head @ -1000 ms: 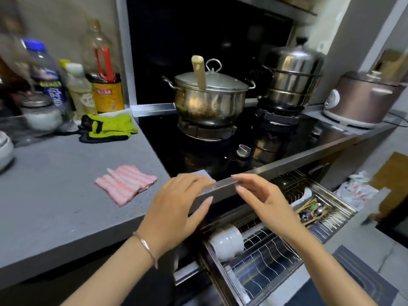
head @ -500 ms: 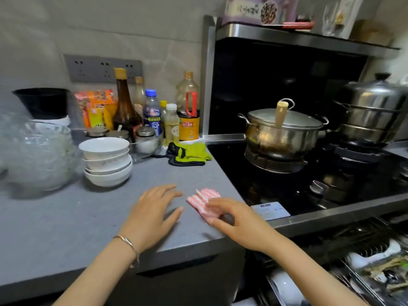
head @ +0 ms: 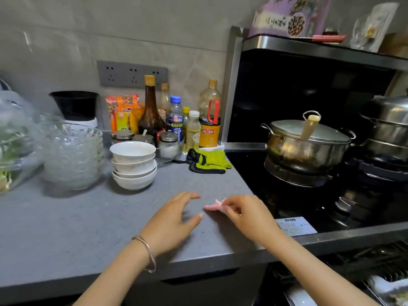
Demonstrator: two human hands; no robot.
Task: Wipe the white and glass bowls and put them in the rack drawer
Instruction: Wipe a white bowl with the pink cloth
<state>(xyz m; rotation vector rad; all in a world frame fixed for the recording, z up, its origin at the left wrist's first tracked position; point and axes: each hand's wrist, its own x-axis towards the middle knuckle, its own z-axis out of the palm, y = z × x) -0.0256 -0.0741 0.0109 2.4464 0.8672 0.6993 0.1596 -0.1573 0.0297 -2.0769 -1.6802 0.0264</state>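
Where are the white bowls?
The white bowls sit stacked on the grey counter, left of centre in the head view, between the glass bowls and the green glove.

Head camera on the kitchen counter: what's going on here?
A person stands at a grey counter. The right hand pinches a pink striped cloth lying near the stove-side edge, while the left hand hovers open beside it, holding nothing. The stacked white bowls and stacked glass bowls sit farther back, untouched. The rack drawer below the stove is open.
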